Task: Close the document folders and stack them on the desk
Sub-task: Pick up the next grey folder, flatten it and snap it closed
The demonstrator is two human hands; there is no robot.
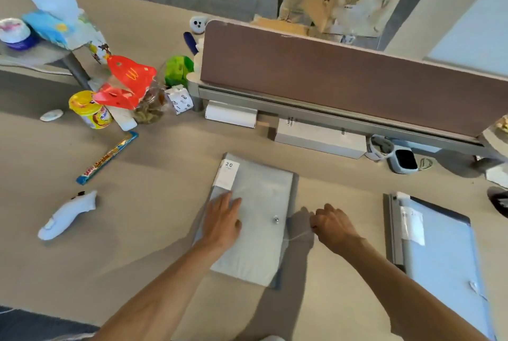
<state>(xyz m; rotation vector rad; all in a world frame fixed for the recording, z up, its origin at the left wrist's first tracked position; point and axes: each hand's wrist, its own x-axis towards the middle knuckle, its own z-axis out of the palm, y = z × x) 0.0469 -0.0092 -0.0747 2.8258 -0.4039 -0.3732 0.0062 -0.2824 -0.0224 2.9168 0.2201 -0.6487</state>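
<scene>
hands work a grey document folder [255, 219] lying mid-table: left hand [222, 221] flat, fingers spread, pressing the cover; right hand [334, 226] pinching its thin closure string [298, 236]. next, likely winding it round the button [276, 220]. second folder [439, 252] waits right.

The second folder [445, 252] runs off the bottom-right edge; the left hand [222, 222] hides the grey folder's [261, 203] spine.

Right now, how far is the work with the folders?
Done: the middle folder lies flat with its cover down. In hand: the left hand presses it while the right hand pulls a thin string beside its button, so it is not yet fastened. Left: the right folder lies apart; nothing is stacked.
</scene>
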